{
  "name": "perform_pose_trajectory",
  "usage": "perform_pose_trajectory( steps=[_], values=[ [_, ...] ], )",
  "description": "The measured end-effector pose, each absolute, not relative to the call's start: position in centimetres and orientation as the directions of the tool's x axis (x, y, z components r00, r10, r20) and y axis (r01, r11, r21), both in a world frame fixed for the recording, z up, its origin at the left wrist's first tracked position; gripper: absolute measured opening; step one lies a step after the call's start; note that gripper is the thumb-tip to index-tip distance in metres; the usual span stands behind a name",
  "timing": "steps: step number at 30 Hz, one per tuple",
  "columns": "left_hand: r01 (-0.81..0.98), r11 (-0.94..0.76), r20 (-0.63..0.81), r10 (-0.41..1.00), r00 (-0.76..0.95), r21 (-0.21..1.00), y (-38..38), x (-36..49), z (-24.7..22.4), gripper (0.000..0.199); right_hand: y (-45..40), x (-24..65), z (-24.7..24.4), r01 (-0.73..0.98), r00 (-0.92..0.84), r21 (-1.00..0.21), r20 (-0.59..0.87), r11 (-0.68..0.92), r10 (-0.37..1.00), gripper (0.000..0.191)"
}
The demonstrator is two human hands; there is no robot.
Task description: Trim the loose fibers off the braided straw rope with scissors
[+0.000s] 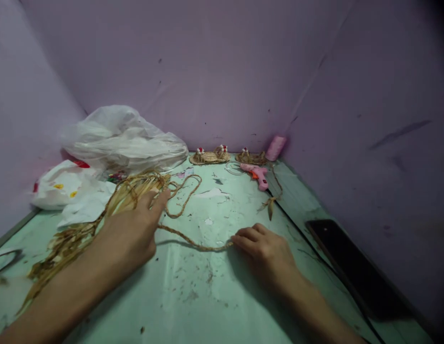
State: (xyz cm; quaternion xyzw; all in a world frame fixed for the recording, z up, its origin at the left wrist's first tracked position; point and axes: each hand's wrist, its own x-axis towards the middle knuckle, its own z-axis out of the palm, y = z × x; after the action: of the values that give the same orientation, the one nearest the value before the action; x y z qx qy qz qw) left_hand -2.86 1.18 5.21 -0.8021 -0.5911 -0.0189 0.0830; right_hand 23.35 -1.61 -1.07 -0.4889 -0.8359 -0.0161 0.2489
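Note:
A braided straw cord (188, 240) runs across the green table between my hands, and more of it loops behind my left hand. The fingers of my right hand (265, 251) are pinched on the cord's end. My left hand (136, 229) lies over a bundle of dry straw (69, 243) at the left, its thumb and fingers apart, close to the cord. Its palm side is hidden.
A plastic bag (125, 136) and a white bag (64, 184) stand at the back left. Two woven pieces (210, 157) lie by the wall, near a pink glue gun (258, 176) with a black cable. A pink roll (276, 147) and a black phone (358, 267) are at right.

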Motion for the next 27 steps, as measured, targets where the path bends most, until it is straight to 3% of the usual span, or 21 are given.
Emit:
perform_pose_trajectory(
  steps=[3, 8, 12, 14, 16, 18, 20, 22, 23, 27],
  values=[
    [0.915, -0.402, 0.203, 0.896, 0.394, -0.001, -2.0, -0.5, 3.8, 0.069, -1.9, 22.4, -1.7, 0.802, -0.481, -0.164, 0.395, 0.575, 0.783, 0.027],
    [0.818, -0.551, 0.155, 0.834, 0.53, 0.164, -4.3, 2.7, 1.8, 0.027, -1.9, 22.7, -1.5, 0.753, -0.445, -0.216, 0.529, 0.622, 0.722, 0.031],
    [0.771, -0.573, 0.122, 0.817, 0.563, 0.28, -3.3, 3.8, -0.3, 0.015, -2.0, 22.6, -1.3, 0.726, -0.41, -0.265, 0.573, 0.634, 0.71, 0.028],
    [0.731, -0.555, 0.157, 0.826, 0.542, 0.397, -2.7, 4.0, -1.2, 0.018, -2.1, 22.5, -1.2, 0.72, -0.339, -0.35, 0.576, 0.599, 0.744, 0.03],
    [0.701, -0.498, 0.19, 0.861, 0.473, 0.511, -2.3, 4.1, -1.8, 0.022, -2.3, 22.2, -1.1, 0.679, -0.141, -0.54, 0.568, 0.497, 0.811, 0.037],
    [0.697, -0.4, 0.175, 0.911, 0.373, 0.595, -2.0, 4.1, -2.0, 0.023, -2.4, 21.9, -1.0, 0.496, 0.137, -0.809, 0.43, 0.314, 0.893, 0.044],
    [0.704, -0.318, 0.156, 0.945, 0.286, 0.635, -1.8, 4.3, -2.1, 0.025, -2.5, 21.3, -1.1, 0.158, 0.242, -0.984, 0.114, 0.076, 0.964, 0.041],
    [0.709, -0.306, 0.155, 0.95, 0.271, 0.635, -1.6, 4.5, -2.2, 0.027, -2.6, 20.6, -1.3, -0.126, 0.098, -0.979, -0.174, -0.161, 0.98, 0.035],
    [0.715, -0.322, 0.154, 0.944, 0.291, 0.621, -1.6, 4.6, -2.3, 0.028, -2.7, 20.2, -1.4, -0.203, 0.007, -0.948, -0.25, -0.244, 0.968, 0.033],
    [0.74, -0.408, 0.127, 0.904, 0.407, 0.534, -1.8, 4.9, -2.6, 0.027, -2.8, 19.3, -2.0, -0.274, -0.08, -0.913, -0.293, -0.303, 0.953, 0.031]
  ],
)
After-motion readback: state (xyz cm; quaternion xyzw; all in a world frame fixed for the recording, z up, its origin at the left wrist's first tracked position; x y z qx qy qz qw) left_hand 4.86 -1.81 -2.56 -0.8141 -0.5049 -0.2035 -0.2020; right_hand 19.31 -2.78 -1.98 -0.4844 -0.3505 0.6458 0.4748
